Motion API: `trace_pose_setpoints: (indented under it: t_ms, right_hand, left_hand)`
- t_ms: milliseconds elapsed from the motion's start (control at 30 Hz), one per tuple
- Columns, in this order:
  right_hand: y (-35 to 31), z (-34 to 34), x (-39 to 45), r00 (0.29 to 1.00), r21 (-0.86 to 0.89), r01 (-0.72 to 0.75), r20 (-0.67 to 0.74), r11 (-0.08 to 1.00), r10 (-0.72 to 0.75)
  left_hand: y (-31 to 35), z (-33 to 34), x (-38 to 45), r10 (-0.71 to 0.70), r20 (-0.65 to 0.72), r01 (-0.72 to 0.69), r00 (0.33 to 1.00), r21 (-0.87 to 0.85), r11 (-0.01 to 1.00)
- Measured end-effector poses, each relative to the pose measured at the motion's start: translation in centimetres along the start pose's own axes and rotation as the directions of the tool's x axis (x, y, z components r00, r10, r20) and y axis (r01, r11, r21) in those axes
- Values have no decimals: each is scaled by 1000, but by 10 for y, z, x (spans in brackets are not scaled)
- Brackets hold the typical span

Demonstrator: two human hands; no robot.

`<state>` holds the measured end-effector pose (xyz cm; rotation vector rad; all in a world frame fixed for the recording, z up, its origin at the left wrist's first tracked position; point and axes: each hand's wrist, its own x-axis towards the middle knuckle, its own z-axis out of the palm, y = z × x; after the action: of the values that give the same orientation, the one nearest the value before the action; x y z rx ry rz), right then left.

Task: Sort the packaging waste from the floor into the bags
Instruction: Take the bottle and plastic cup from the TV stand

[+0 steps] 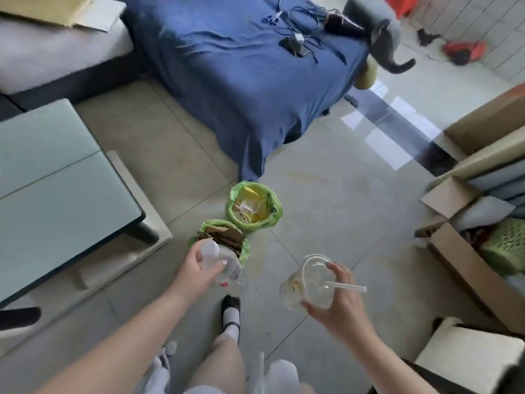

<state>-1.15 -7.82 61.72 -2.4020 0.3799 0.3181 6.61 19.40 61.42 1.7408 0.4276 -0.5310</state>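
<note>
Two green bags stand on the tiled floor in front of me. The nearer bag [246,251] holds brown cardboard pieces. The farther bag [271,220] holds yellow and pale wrappers. My left hand [199,268] grips a clear plastic bottle [227,265] with a white cap, held just beside the nearer bag. My right hand [338,297] holds a clear plastic cup [306,282] with a lid and a white straw sticking out to the right; a little yellowish residue sits inside.
A glass-topped low table [56,177] stands at the left. A blue-covered bed [241,75] lies ahead, with cables on it. Cardboard boxes [468,265] and a green basket [505,245] crowd the right side. My foot in a black shoe [231,311] is below the bags.
</note>
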Motion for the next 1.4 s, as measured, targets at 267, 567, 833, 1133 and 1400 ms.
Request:
trace_pose_setpoints:
  t_ms: [267, 567, 833, 1133, 1400]
  right_hand:
    - [-1, 35, 215, 996, 24, -21, 90, 999, 19]
    - [64, 174, 449, 934, -192, 171, 343, 966, -97]
    - [122, 288, 557, 845, -317, 431, 471, 845, -253]
    - [134, 321, 588, 755, -530, 635, 580, 562, -306]
    - [78, 247, 547, 870, -378, 367, 464, 850, -169]
  left_hand:
    - [20, 33, 191, -113, -143, 116, 983, 16, 993]
    - [-76, 110, 382, -226, -354, 236, 908, -15, 972]
    - [-160, 161, 469, -212, -423, 238, 881, 8, 971]
    - [-196, 173, 506, -242, -456, 323, 856, 106, 941]
    - [-155, 146, 428, -288, -427, 218, 857, -205, 954]
